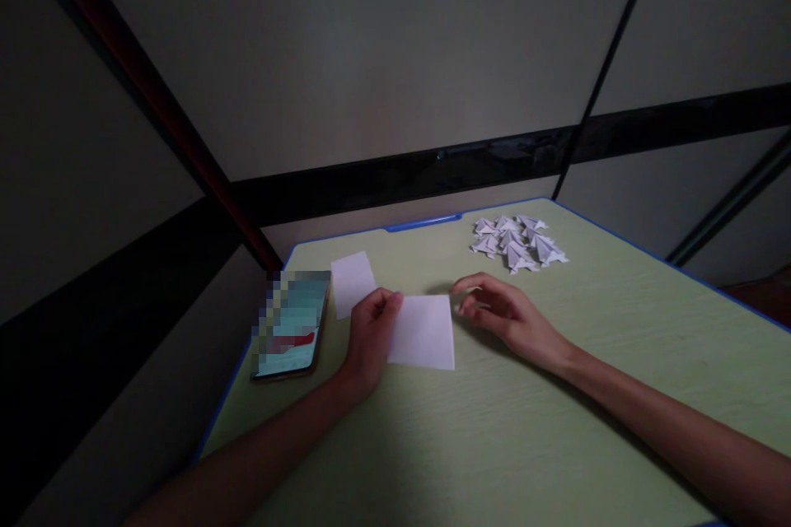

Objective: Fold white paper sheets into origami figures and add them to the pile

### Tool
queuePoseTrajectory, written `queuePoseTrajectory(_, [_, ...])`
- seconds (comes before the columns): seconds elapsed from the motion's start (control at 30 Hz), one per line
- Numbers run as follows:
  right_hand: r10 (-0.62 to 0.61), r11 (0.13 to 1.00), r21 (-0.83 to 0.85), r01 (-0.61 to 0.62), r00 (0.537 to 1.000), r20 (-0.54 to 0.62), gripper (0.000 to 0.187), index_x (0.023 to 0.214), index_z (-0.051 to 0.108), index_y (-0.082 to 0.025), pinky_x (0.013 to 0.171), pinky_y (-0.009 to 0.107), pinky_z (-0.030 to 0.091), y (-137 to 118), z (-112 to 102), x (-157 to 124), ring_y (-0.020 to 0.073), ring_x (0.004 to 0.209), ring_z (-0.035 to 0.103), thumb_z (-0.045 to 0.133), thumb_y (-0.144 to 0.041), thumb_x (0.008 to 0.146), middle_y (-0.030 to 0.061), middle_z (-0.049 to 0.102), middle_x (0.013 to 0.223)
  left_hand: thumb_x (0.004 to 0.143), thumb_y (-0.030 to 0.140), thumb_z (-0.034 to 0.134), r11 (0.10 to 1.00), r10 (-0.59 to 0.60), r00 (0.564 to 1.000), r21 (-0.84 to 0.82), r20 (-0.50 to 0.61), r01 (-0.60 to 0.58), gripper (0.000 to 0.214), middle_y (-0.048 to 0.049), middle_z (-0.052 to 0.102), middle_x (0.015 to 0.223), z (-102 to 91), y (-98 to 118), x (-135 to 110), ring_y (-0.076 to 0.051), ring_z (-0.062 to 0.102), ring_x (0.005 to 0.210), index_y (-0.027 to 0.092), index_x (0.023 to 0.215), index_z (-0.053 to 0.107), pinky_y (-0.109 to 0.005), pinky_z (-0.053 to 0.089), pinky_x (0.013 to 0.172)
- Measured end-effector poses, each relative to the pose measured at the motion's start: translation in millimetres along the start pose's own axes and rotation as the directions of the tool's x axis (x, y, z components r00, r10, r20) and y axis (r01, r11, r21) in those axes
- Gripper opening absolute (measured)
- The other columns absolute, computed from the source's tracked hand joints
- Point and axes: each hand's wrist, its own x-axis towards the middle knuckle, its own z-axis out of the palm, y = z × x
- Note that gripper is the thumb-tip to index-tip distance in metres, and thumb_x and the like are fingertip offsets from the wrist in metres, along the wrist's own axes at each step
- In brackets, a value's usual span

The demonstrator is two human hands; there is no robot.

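Note:
A white square sheet of paper (426, 333) lies on the pale green table (525, 428) in front of me. My left hand (369, 335) pinches its left edge with curled fingers. My right hand (507, 316) hovers just right of the sheet, fingers loosely curled and apart, holding nothing. A second white paper sheet (352, 282) lies flat behind my left hand.
A phone (292, 323) with a lit screen lies at the table's left edge. A pile of several folded white paper figures (516, 241) sits at the far right of the table. The table has a blue rim; a wall stands close behind.

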Motion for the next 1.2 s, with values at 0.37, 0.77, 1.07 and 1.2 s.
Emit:
queuePoseTrajectory(0.37, [-0.074,0.997,0.045,0.07,0.992,0.1,0.033,0.095,0.054,-0.021,0.06,0.021,0.042,4,9,-5,0.0089,0.075,0.052,0.057,-0.006,0.066,0.0064,0.044,0.112,0.066,0.03,0.053,0.999,-0.04,0.999,0.023,0.004,0.04,0.022,0.0055,0.042,0.048,3.2,3,-3,-0.005,0.034,0.045,0.013,0.054,0.046,-0.016,0.025,0.04])
queuePoseTrajectory(0.77, [-0.079,0.996,-0.036,0.083,0.99,0.113,0.013,0.07,0.064,-0.017,0.066,0.027,0.045,3,10,-5,0.0127,0.078,0.055,0.068,-0.015,0.058,0.0074,0.045,0.116,0.062,0.029,0.056,0.999,-0.032,0.999,0.02,-0.026,0.033,0.02,0.0051,0.045,0.046,5.0,7,-4,-0.007,0.038,0.045,0.013,0.052,0.049,-0.017,0.028,0.041])
queuePoseTrajectory(1.07, [-0.129,0.99,-0.052,0.134,0.988,0.088,0.009,0.064,0.067,-0.02,0.087,0.035,0.036,0,12,-5,0.0185,0.101,0.046,0.07,-0.017,0.057,0.0035,0.042,0.121,0.062,0.027,0.056,0.999,-0.034,0.998,-0.041,-0.045,0.032,0.021,0.0063,0.043,0.043,6.4,8,-4,-0.005,0.036,0.041,0.014,0.049,0.045,-0.016,0.027,0.039])
queuePoseTrajectory(1.2, [-0.049,0.995,0.086,0.05,0.999,-0.022,0.004,0.058,0.064,-0.018,0.084,0.032,0.037,2,9,-1,0.0169,0.098,0.048,0.067,-0.019,0.06,0.0044,0.049,0.112,0.06,0.027,0.058,0.996,-0.054,0.998,-0.068,0.013,0.055,0.02,0.0065,0.044,0.04,7.6,9,-5,-0.005,0.039,0.037,0.013,0.051,0.047,-0.016,0.028,0.037])
